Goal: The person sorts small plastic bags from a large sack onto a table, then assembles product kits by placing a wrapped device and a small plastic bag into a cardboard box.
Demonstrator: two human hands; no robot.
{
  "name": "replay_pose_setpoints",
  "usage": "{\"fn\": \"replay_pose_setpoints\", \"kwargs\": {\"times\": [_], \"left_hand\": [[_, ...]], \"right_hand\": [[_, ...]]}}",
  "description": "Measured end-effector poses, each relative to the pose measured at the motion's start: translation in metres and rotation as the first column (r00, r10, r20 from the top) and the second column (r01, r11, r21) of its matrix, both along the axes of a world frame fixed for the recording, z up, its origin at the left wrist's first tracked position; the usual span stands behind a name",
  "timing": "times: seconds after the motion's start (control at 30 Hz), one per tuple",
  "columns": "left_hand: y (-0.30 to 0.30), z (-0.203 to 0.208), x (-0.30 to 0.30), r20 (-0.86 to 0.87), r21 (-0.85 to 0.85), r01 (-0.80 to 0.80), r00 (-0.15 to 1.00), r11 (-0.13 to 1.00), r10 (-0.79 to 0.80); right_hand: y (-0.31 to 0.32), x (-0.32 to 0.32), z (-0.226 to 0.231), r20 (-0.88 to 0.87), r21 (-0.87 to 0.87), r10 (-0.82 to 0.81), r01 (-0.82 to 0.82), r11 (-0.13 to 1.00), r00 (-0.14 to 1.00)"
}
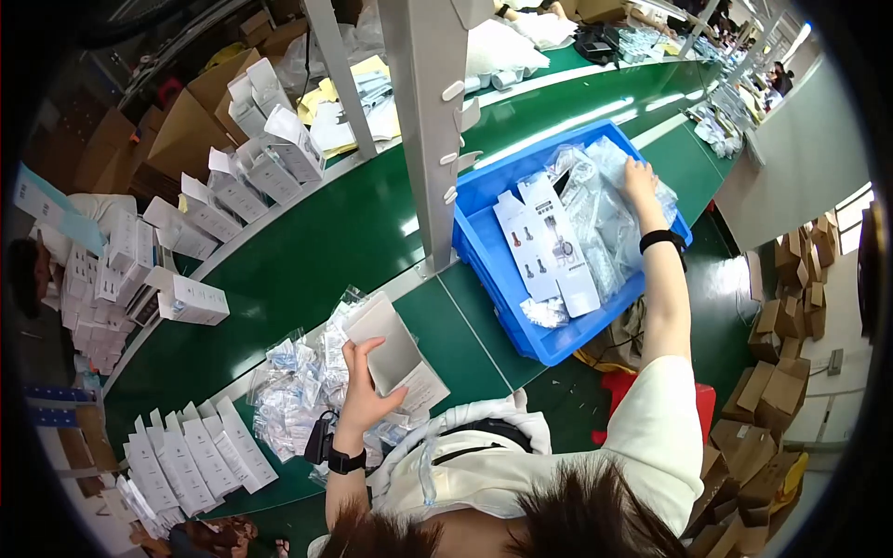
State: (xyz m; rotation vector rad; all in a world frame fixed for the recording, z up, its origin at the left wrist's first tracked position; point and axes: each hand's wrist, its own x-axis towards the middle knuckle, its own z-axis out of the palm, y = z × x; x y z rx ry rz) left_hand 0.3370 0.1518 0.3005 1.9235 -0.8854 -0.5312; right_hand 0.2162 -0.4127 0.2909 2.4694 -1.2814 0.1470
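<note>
My left hand [365, 386] is curved around the near-left side of a white cardboard box [395, 339], its thumb and fingers spanning the box. Beside and partly under that hand lies a heap of small clear bags [293, 400] with pale parts inside. My right hand [640, 181] reaches into a blue plastic bin [521, 330], with bent fingers gripping a clear plastic bag [609, 163] at the bin's far right. The bin also holds flat printed white cartons [549, 246] and more clear bags; the right fingertips are partly hidden.
A grey metal post [423, 121] rises behind the table's edge, left of the bin. Open white boxes [219, 200] line the far side of the green belt [326, 223]. Several white boxes [195, 456] stand at the near left. Brown cartons [758, 400] pile up at right.
</note>
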Motion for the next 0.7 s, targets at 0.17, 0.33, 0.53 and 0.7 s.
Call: {"fn": "replay_pose_setpoints", "kwargs": {"times": [0.17,0.33,0.53,0.7], "left_hand": [[-0.016,-0.021,-0.005,-0.223,-0.183,-0.208,0.961,0.961,0.166],[-0.046,-0.042,0.008,0.042,-0.308,-0.207,0.972,0.929,0.231],[-0.070,-0.079,0.011,0.078,-0.370,-0.160,0.976,0.915,0.203],[-0.077,-0.053,0.005,0.276,-0.234,-0.067,0.952,0.970,0.132]], "right_hand": [[-0.046,-0.013,-0.038,0.027,0.061,-0.125,0.124,0.990,0.992],[0.052,-0.013,0.047,0.271,0.007,0.156,-0.164,0.986,0.950],[0.243,0.007,0.148,0.474,0.665,0.455,-0.645,0.377,0.754],[0.308,0.052,0.124,0.211,0.805,0.666,-0.514,0.297,0.716]]}}
